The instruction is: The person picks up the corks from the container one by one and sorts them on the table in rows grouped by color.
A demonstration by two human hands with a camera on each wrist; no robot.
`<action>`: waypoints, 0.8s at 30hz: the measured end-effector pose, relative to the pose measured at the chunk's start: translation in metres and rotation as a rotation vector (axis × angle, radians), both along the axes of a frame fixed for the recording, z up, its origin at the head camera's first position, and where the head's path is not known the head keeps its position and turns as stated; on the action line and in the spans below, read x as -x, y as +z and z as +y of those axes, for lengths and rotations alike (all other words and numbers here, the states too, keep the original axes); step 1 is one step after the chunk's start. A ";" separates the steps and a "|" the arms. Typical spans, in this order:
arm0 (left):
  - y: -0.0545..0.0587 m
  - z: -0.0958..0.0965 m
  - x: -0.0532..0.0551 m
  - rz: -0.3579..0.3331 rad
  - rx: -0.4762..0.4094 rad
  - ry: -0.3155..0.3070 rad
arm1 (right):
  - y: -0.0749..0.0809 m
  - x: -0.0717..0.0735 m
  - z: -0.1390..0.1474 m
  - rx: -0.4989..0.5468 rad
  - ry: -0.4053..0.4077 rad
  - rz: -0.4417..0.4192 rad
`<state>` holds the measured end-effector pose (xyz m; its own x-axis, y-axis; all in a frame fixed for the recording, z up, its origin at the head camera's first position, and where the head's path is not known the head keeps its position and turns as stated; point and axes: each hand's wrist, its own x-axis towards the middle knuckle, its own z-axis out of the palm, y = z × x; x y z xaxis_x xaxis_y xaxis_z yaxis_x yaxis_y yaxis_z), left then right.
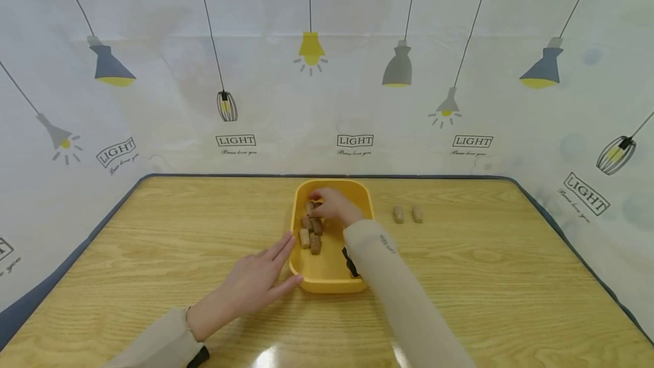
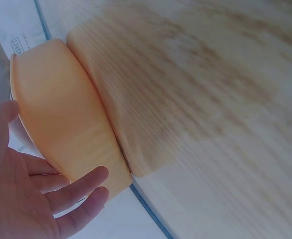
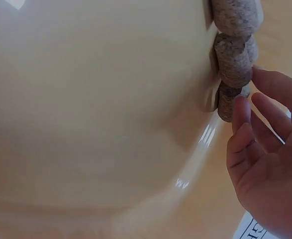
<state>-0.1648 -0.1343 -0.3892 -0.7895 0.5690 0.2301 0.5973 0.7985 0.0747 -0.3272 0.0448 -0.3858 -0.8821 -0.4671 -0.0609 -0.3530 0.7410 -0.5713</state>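
Observation:
A yellow rectangular tray (image 1: pixel 329 287) with rounded corners sits on the table. Inside it, along the left wall, brown cork-like cylinders (image 1: pixel 315 244) stand in two short rows. My right hand (image 1: pixel 334 207) reaches into the tray's far left part. There its thumb and fingertips pinch the farthest cylinder (image 3: pixel 226 107), partly covering it. My left hand (image 1: pixel 250 283) lies along the tray's left side, fingers extended and touching its rim; in the left wrist view, fingers spread beside the outer wall (image 2: pixel 71 109).
Two more cylinders, one (image 1: pixel 398 214) beside the other (image 1: pixel 418 214), stand on the wooden table (image 1: pixel 485 266) to the right of the tray. Behind the table's dark edge rises a white backdrop (image 1: pixel 286 107) printed with lamps. A black strap (image 1: pixel 350 263) hangs at the right sleeve.

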 end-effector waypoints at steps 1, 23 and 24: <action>0.000 0.000 0.000 0.000 0.000 0.000 | 0.000 0.000 -0.001 -0.001 -0.009 -0.006; 0.000 0.000 0.000 0.005 -0.022 -0.012 | -0.011 0.001 -0.008 -0.047 -0.071 0.004; 0.000 0.000 0.000 0.005 -0.024 -0.013 | -0.011 0.001 -0.008 -0.051 -0.070 0.008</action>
<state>-0.1645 -0.1342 -0.3887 -0.7808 0.5736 0.2476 0.6081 0.7886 0.0909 -0.3283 0.0365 -0.3969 -0.9132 -0.4004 -0.0755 -0.3035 0.7921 -0.5297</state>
